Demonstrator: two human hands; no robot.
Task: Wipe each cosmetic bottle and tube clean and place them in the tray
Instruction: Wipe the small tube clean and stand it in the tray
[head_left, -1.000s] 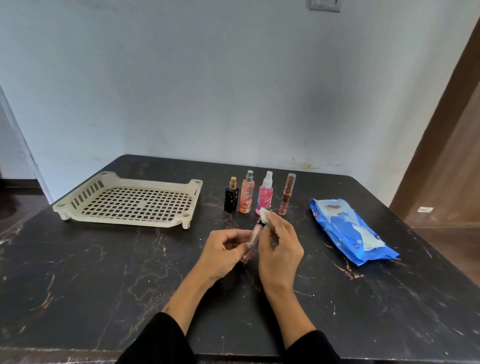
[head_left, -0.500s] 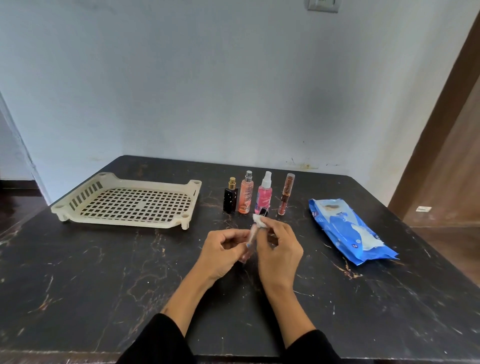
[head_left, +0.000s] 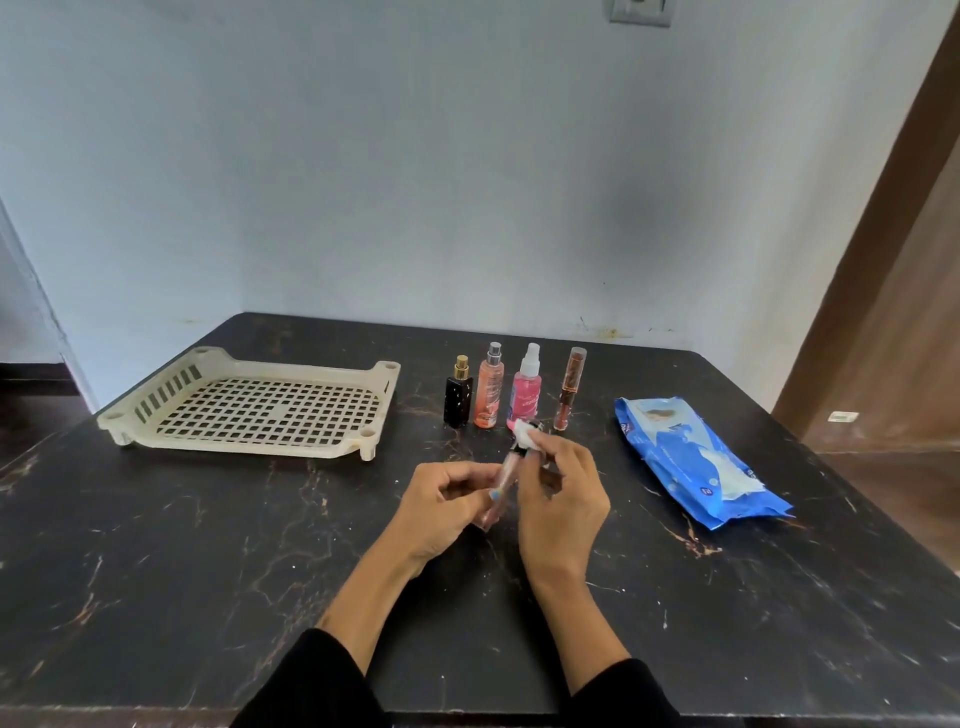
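My left hand (head_left: 451, 501) grips the lower end of a thin clear tube (head_left: 505, 474) held tilted above the table. My right hand (head_left: 563, 491) pinches a small white wipe (head_left: 523, 432) against the tube's dark cap end. Behind the hands stand a black bottle with a gold cap (head_left: 458, 399), an orange spray bottle (head_left: 489, 386), a pink spray bottle (head_left: 527, 387) and a brown lip gloss tube (head_left: 569, 387) in a row. The cream slotted tray (head_left: 249, 447) lies at the left with nothing in it.
A blue pack of wet wipes (head_left: 693, 460) lies at the right of the black marble table (head_left: 182, 545). A pale wall runs behind the table and a brown door frame (head_left: 883, 218) stands at the right.
The right hand has slid the white wipe up along the tube to its cap end. The left hand has kept its grip on the tube in about the same place.
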